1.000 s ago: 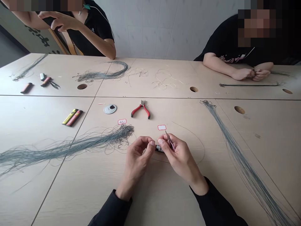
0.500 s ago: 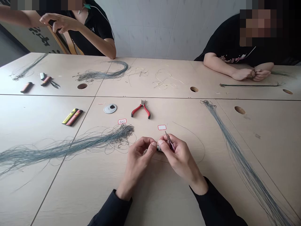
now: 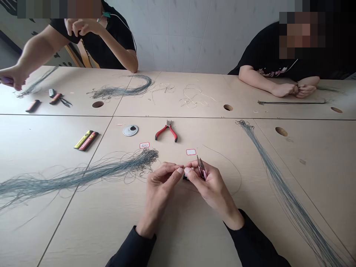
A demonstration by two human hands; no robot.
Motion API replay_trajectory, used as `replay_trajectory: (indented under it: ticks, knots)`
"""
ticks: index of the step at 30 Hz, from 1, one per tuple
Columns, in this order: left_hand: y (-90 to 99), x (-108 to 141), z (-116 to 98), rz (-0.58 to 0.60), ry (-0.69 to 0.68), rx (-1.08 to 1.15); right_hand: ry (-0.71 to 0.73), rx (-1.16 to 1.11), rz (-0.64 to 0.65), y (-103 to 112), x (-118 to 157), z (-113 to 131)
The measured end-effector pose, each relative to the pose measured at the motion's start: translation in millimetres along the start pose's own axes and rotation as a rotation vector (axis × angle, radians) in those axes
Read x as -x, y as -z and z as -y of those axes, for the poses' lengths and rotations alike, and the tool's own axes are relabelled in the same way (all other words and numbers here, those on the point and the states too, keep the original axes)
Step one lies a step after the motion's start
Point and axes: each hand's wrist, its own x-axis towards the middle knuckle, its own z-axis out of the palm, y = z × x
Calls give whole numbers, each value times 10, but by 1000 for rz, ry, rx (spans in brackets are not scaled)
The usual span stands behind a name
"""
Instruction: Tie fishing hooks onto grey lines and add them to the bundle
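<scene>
Near the middle of the table, my left hand [image 3: 164,185] pinches thumb to fingers on something too small to make out, perhaps the end of a thin line. Almost touching it, my right hand [image 3: 208,185] has small scissors [image 3: 201,168] tucked in its fingers, blades up and slightly apart, while thumb and index fingertip pinch together. A thin line [image 3: 236,167] curves on the table to the right of that hand. A small dark object [image 3: 185,178] shows just under the fingertips. Left of my hands lies a bundle of blue-grey lines [image 3: 102,172] with dark looped ends.
Red-handled pliers [image 3: 167,130], a round metal disc [image 3: 130,130], two lighters [image 3: 86,140] and a blank label [image 3: 191,152] lie beyond my hands. Another line bundle [image 3: 272,167] runs down the right. Two people [image 3: 119,48] [image 3: 258,55] sit across the table.
My hands have shifted slightly left, and the scissors point more upright. The person at the far left has lowered an outstretched arm toward the table, a purple item in that hand.
</scene>
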Motion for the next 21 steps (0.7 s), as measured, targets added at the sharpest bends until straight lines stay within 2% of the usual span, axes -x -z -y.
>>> replay_trajectory:
  ticks: [4,11,21]
  knots:
    - [16,13,19,29,-30,-40,-21,-89,33,15,4,-15]
    - [59,0,1,154,-76,-92,-130,-310,162,59,4,-11]
    - [49,15,19,160,-24,-121,-117,-266,187,68,-11,-16]
